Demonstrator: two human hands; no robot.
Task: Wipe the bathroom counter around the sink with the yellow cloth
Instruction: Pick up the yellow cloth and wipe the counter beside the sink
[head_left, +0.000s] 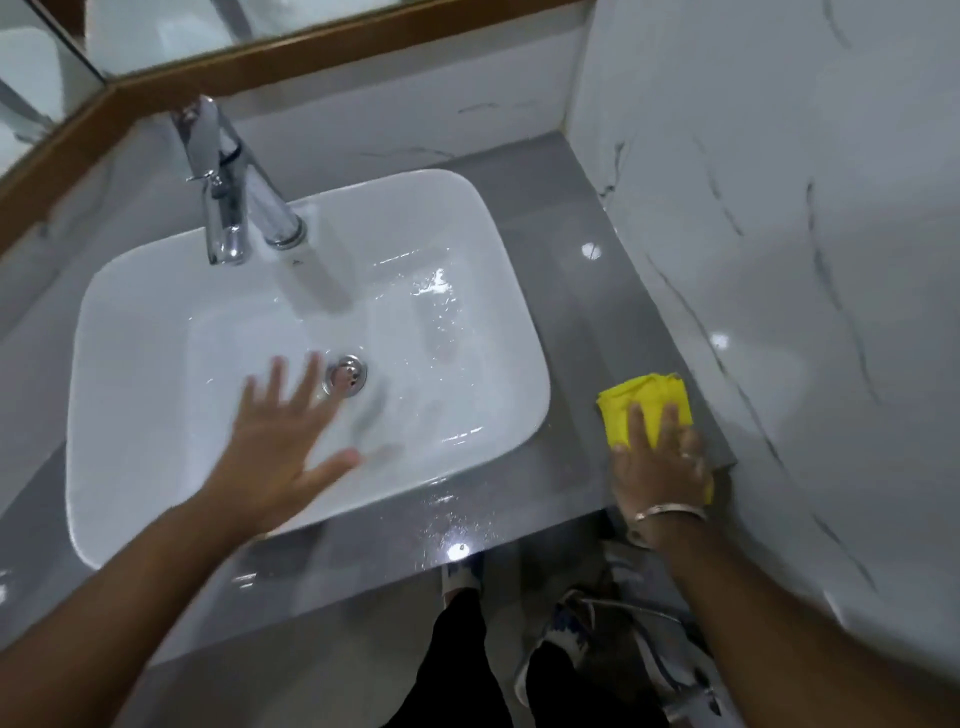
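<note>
Head view, looking straight down at the basin: the yellow cloth (647, 408) is bunched into a rumpled, folded pad, bright lemon against the glossy grey counter (566, 291), and it sits on the narrow strip to the right of the sink (156, 467), close to the marbled wall (779, 208) and near the counter's front corner. The right hand (660, 467) lies flat on top of it, palm down, fingers (638, 423) stretched forward and only slightly parted, pressing the cloth to the surface; a sliver of yellow peeks out by the wrist too, just above a thin metal bracelet (670, 513). The left hand (283, 431) hangs over the white bowl, empty, fingers fanned wide, blurred, near the chrome drain (345, 375). Water droplets glint on the counter's front edge, and the chrome tap (228, 182) stands at the basin's back.
</note>
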